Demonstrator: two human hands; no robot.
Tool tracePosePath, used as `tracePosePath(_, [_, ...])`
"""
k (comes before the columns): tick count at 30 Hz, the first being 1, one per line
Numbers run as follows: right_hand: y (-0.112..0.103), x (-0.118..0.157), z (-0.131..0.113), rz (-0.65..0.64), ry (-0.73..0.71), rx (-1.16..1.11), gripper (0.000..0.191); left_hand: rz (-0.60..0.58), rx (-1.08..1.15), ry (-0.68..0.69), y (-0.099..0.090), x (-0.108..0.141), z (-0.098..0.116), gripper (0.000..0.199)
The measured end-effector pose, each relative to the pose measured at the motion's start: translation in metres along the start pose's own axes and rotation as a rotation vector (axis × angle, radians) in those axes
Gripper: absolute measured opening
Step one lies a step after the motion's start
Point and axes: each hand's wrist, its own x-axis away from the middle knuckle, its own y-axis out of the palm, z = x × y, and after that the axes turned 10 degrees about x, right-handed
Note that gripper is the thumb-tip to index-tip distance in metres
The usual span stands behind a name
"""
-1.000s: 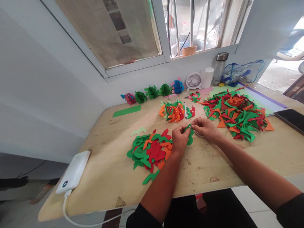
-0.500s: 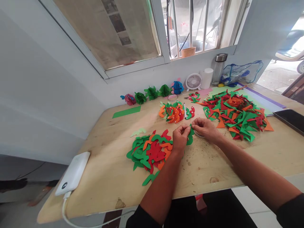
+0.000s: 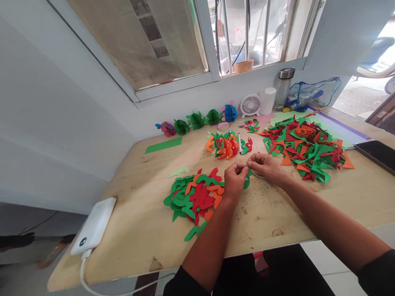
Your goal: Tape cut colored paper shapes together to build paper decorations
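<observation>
A green paper piece (image 3: 247, 181) hangs below the fingertips, partly hidden by them. My left hand (image 3: 235, 177) is pinched shut on it. My right hand (image 3: 261, 165) is closed too, its fingertips meeting the left ones at the top of the piece; a white ring-shaped roll (image 3: 258, 175) shows just under it. To the left of my left hand lies a loose pile of cut paper shapes (image 3: 185, 197) in green, red and orange. Beyond the hands sits a smaller cluster of orange, red and green shapes (image 3: 226, 146), with a white marker (image 3: 240, 143) beside it.
A large heap of paper scraps (image 3: 308, 148) covers the right side, near a black phone (image 3: 378, 154). Along the wall stand paper flowers (image 3: 196, 120), a small fan (image 3: 250, 105) and a bottle (image 3: 282, 90). A white power bank (image 3: 94, 226) lies at the left edge.
My right hand has shifted slightly left, so the fingertips of both hands now meet. Less of the green piece's top shows between them.
</observation>
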Motion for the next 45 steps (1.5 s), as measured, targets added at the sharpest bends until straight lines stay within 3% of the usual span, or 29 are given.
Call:
tracePosePath(7, [-0.003, 0.0, -0.004, 0.071, -0.048, 0.023, 0.029, -0.08, -0.027, -0.078, 0.0, 0.001, 0.0, 0.015])
tracePosePath(11, [-0.009, -0.001, -0.006, 0.115, -0.042, 0.017, 0.032, -0.041, -0.004, -0.079, -0.001, 0.001, 0.002, 0.016])
tracePosePath(14, [-0.017, -0.007, 0.005, 0.232, -0.059, 0.077, 0.029, 0.03, 0.002, -0.057, -0.001, 0.0, 0.004, 0.016])
tracePosePath(16, [-0.023, -0.012, 0.016, 0.329, -0.05, 0.199, 0.025, 0.071, 0.001, -0.048, -0.001, 0.0, 0.006, 0.016])
tracePosePath(18, [-0.027, -0.015, 0.024, 0.341, -0.047, 0.414, 0.018, 0.087, 0.012, -0.056, 0.0, 0.001, 0.009, 0.017])
tracePosePath(24, [-0.027, -0.012, 0.025, 0.25, -0.003, 0.879, 0.014, 0.036, -0.008, -0.043, -0.001, 0.001, 0.004, 0.014])
tracePosePath(29, [-0.024, -0.011, 0.024, 0.199, 0.014, 0.985, 0.018, -0.095, -0.267, 0.13, -0.003, 0.001, -0.006, 0.006])
tracePosePath(34, [-0.023, -0.011, 0.023, 0.169, 0.022, 1.013, 0.021, -0.219, -0.626, 0.279, 0.003, 0.008, -0.004, 0.01])
tracePosePath(39, [-0.022, -0.011, 0.021, 0.164, 0.033, 1.009, 0.017, -0.339, -0.898, 0.286, 0.007, 0.01, -0.004, 0.01])
tracePosePath(45, [-0.021, -0.012, 0.022, 0.206, 0.057, 0.965, 0.01, -0.349, -0.965, 0.275, 0.007, 0.008, -0.008, 0.009])
